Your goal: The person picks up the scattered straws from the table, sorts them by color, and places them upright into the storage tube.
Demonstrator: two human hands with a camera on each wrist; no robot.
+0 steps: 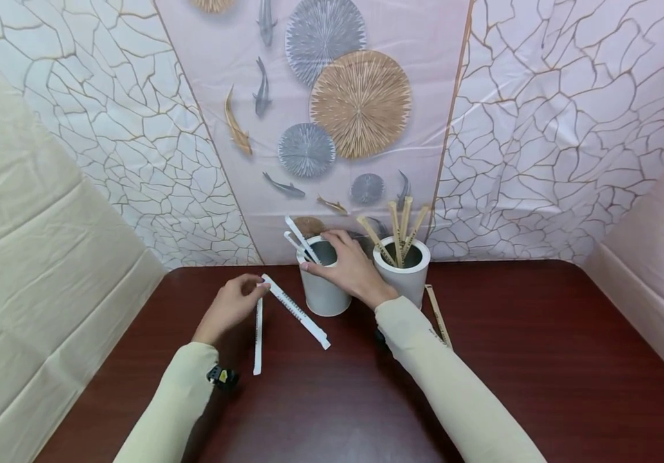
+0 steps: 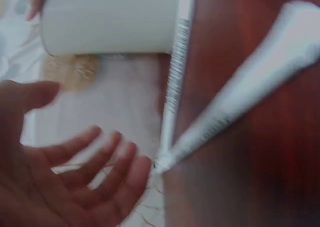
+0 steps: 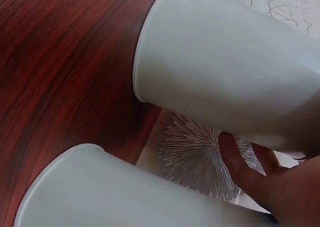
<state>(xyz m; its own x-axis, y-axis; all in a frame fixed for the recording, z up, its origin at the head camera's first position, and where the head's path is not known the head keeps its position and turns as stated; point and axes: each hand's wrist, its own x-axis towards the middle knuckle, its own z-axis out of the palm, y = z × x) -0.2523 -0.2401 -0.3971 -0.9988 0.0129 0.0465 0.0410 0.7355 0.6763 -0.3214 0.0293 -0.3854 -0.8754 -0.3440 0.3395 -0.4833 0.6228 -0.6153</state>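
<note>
My right hand [image 1: 350, 265] grips the left cup [image 1: 327, 294] of white sticks [image 1: 303, 240]; my left hand [image 1: 230, 308] spreads loosely; the right cup [image 1: 407, 284] holds tan sticks [image 1: 395, 231].

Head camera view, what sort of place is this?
Probably a makeshift indoor booth: a dark red table in front of a creased, patterned backdrop, with a cream sheet along the left side.

Table: dark red-brown wood grain [image 1: 332, 405]
Far side: left canister [image 1: 327, 294], right canister [image 1: 412, 280], upright, apart
Left: straight white strip [image 1: 258, 337], slanted white strip [image 1: 298, 313]
Right: tan strip [image 1: 437, 314], partly hidden
</note>
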